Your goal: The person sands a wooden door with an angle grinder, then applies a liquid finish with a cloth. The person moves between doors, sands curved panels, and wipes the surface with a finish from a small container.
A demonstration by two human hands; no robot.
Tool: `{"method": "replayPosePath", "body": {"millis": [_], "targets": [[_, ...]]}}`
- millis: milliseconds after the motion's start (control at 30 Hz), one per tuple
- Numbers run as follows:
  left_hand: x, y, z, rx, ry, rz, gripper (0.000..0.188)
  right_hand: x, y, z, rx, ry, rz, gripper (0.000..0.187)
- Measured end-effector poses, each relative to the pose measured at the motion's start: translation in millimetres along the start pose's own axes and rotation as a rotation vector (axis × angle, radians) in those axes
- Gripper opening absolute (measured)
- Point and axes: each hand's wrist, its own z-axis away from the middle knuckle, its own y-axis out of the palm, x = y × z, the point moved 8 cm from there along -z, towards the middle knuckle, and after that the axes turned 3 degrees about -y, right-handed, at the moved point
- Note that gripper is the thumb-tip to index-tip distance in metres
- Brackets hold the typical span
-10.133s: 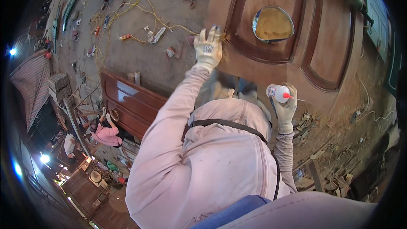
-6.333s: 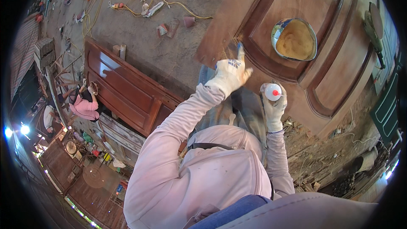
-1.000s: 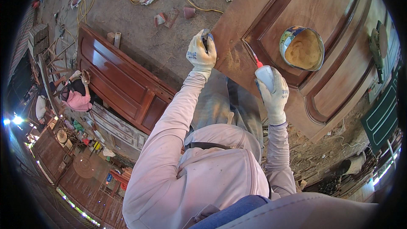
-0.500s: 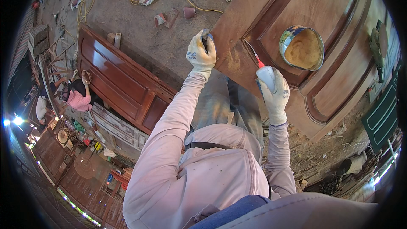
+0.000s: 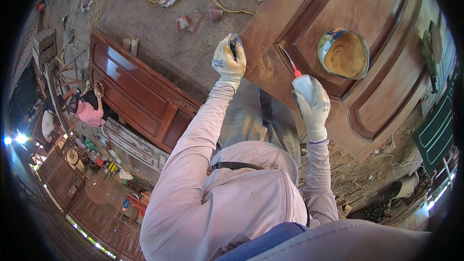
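My right hand (image 5: pixel 315 108), in a stained white work glove, is closed round a white squeeze bottle (image 5: pixel 303 87) with a red cap. Its long thin nozzle reaches over the corner of a brown wooden panel door (image 5: pixel 263 38), near the edge of a dark moulding. My left hand (image 5: pixel 229 60), gloved too, is held beside the door's near left corner with its fingers curled in. Something dark shows between those fingers, too small to name. A round tub (image 5: pixel 344 54) of tan powder or paste stands on the door, beyond the bottle. Tan dust lies near the corner.
A green-bodied power tool with a round disc (image 5: pixel 430 55) rests on the door's far right. To the left lies a glossy red-brown door (image 5: pixel 140 92), with a person in pink (image 5: pixel 89 111) beside it. A yellow cord (image 5: pixel 215 1) and scraps lie on the floor.
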Motion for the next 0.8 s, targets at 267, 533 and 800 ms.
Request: {"method": "replayPosePath", "body": {"millis": [267,533,800], "targets": [[0.9,1.5,1.0,-0.004,-0.003,-0.011,0.026,-5.1,3.9,0.5,-0.012,0.033,-0.015,0.058],[-8.2,-0.5,-1.6,0.056,0.056,-0.030,0.031,-26.0,-3.2,19.3,-0.113,0.128,-0.249,0.060],[-124.8,11.4,-59.7,0.466,0.752,-0.105,0.035,-55.3,-7.0,59.6,-0.254,0.348,-0.648,0.060]]}}
